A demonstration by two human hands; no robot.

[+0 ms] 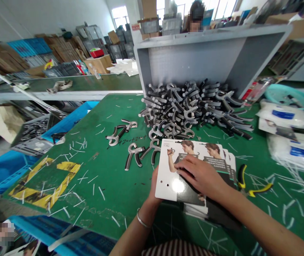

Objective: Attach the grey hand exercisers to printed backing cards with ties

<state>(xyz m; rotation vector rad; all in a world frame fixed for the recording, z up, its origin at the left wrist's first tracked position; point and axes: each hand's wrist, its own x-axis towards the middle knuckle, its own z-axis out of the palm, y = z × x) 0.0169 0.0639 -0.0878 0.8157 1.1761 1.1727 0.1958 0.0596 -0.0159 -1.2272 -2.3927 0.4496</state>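
Observation:
A stack of printed packaging cards [168,170] lies on the green table [101,185] in front of me. My left hand [153,186] grips the top card's left edge, thumb and fingers mostly hidden behind it. My right hand [201,176] lies on the card's face with its fingers spread over the print. Beyond the cards sits a big heap of grey and black hand grippers [192,108]. Three loose hand grippers [134,154] rest on the table to the left of the cards.
Yellow-handled pliers [250,185] lie right of the cards. White bagged packs [293,142] and a teal bowl [288,96] are at the far right. A grey shelf [208,53] stands behind the heap, with a person beyond it. Blue crates [69,121] sit left. Cut white ties litter the table.

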